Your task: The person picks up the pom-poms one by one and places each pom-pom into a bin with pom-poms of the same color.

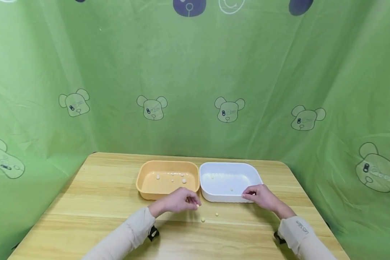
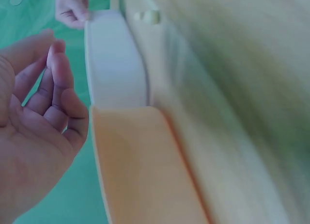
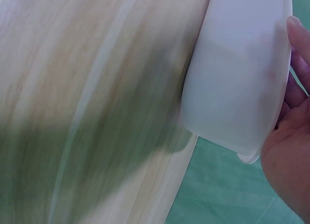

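Note:
My left hand [image 1: 181,200] is held over the table just in front of the orange tub [image 1: 146,195]. Between its thumb and fingertips it pinches a small pale ball [image 1: 197,205], which is hardly visible. The white tub [image 1: 221,198] stands to the right of the orange one. At its front right corner my right hand [image 1: 262,196] grips the rim, with the thumb outside and the fingers over the inner side. Two small yellowish balls, a nearer ball [image 1: 203,219] and a farther ball [image 1: 216,214], lie on the table between my hands.
Several small white balls [image 1: 183,181] lie in the orange tub. A couple of yellowish balls [image 1: 232,189] are in the white tub. Both tubs stand side by side toward the back of the wooden table [image 1: 94,191]. A green curtain [image 1: 188,72] hangs around it.

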The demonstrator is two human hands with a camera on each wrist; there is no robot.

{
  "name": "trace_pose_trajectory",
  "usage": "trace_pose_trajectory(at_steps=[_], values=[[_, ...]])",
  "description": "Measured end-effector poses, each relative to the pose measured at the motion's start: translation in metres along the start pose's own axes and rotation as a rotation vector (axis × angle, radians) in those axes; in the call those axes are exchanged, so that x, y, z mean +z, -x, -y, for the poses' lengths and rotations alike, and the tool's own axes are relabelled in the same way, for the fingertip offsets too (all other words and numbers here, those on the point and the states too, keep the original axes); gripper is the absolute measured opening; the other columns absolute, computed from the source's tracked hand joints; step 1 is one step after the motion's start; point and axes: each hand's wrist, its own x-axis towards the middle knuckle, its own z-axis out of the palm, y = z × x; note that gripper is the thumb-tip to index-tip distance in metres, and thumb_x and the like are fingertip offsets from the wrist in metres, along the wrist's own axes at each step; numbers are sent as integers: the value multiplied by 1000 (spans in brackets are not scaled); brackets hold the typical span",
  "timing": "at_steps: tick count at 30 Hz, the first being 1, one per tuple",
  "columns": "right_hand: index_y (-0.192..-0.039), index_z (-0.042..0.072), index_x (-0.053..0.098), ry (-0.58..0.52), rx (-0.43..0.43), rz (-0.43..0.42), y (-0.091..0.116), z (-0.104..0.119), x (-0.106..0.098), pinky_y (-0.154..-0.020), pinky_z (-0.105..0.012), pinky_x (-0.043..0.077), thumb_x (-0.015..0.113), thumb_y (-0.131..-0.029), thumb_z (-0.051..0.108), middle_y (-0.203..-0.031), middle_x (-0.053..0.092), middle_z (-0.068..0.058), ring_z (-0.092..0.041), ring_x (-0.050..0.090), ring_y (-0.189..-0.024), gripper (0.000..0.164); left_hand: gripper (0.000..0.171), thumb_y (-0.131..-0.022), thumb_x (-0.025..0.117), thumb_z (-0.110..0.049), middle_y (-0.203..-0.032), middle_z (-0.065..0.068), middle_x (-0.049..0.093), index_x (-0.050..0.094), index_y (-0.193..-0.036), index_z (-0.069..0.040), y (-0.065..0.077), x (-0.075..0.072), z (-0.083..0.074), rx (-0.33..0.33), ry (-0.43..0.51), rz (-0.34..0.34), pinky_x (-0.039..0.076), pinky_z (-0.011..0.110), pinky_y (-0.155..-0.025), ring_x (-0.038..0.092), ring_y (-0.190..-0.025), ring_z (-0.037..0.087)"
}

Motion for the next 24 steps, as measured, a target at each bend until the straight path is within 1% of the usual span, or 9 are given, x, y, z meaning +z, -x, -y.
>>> trace_pose_trajectory(at_steps=[7,11,16,20,24], values=[[-86,15,72,-9,10,4,1,2,0,-63,-24,46,66,-89,26,-81,66,7,-8,54,-71,13,8,-86,67,-4,-80,-7,64,69,-92,-9,-10,-8,-5,-44,39,-101,49,21,-72,57,-76,4],[-86,15,72,-3,10,4,1,1,0,-63,-24,46,66,-89,27,-81,66,7,-8,55,-72,13,8,-86,67,-3,-79,-6,63,70,-92,-7,-18,-10,-5,-73,30,-144,48,22,-70,56,-74,5],[-87,15,72,-4,11,6,0,-1,0,-63,-24,46,66,-89,28,-81,66,7,-8,55,-72,14,7,-87,66,-3,-77,-4,62,69,-92,-1,-28,-13,-6,-105,46,-177,47,22,-68,56,-72,7],[-87,16,72,-3,8,4,0,0,-1,-63,-24,46,66,-89,29,-81,66,7,-8,54,-72,14,7,-88,65,-5,-79,-2,63,69,-93,-2,-35,-14,-7,-122,57,-196,48,22,-71,57,-74,7],[-86,16,71,2,5,5,0,-1,-1,-63,-24,46,66,-89,29,-81,66,8,-7,54,-71,14,8,-89,65,-6,-81,0,64,69,-94,-3,-40,-13,-10,-134,64,-198,47,22,-71,56,-75,8]])
